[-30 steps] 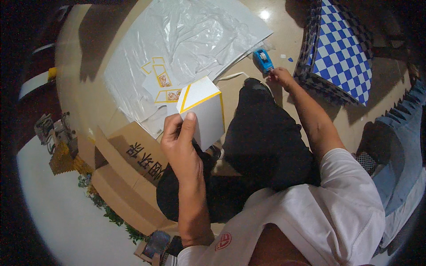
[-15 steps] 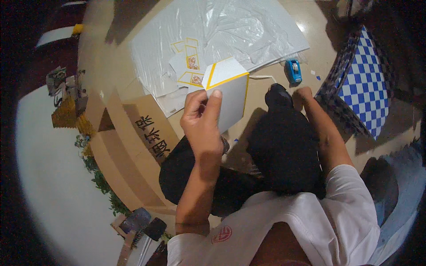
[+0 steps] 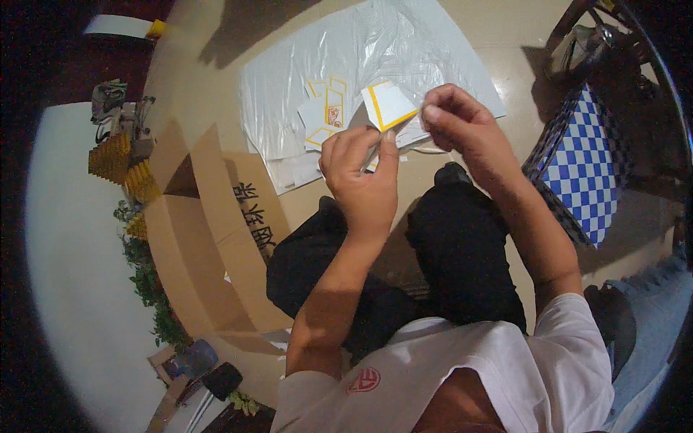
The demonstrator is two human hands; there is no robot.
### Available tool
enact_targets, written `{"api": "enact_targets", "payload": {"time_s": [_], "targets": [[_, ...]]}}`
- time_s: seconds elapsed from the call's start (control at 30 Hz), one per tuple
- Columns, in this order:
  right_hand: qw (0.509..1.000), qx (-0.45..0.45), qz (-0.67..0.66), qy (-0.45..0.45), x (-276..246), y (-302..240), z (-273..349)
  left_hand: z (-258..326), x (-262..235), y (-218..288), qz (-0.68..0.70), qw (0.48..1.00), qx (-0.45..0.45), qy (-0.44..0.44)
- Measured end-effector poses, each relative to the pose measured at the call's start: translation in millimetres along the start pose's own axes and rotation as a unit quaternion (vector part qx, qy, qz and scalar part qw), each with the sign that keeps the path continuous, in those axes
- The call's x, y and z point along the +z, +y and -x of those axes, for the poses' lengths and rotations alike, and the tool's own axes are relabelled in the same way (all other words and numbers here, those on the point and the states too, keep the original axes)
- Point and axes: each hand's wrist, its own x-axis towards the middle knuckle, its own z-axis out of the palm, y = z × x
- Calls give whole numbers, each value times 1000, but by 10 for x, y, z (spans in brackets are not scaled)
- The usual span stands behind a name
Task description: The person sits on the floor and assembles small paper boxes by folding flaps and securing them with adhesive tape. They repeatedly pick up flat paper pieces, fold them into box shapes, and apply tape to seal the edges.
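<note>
My left hand pinches a folded white card piece with yellow edge strips, thumb on the near side. At the right-hand corner of that piece, my right hand has its thumb and forefinger pressed together. Whatever small thing they may grip is too small to make out. Just beyond the left hand lie several flat white cut-outs with yellow outlines, one bearing a red-brown picture. They rest on a large white board covered in clear plastic film.
An open cardboard box with dark writing stands to my left. Right of my arm is a blue-and-white checkered piece, near dark furniture legs. Green plants and yellow stacked pieces line the far left. My knees are bent below the hands.
My right hand has risen from beside the blue tape dispenser to the card's corner. My left hand has shifted right and tilted the card. The dispenser is no longer visible.
</note>
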Motion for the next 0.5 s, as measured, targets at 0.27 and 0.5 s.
{"api": "enact_targets", "payload": {"time_s": [0.27,0.5], "targets": [[1000,0,1,29,456,-140,221,3,-210,192,-18,995,93,38],[999,16,6,40,616,-190,343,18,-386,195,-58,980,184,54]]}}
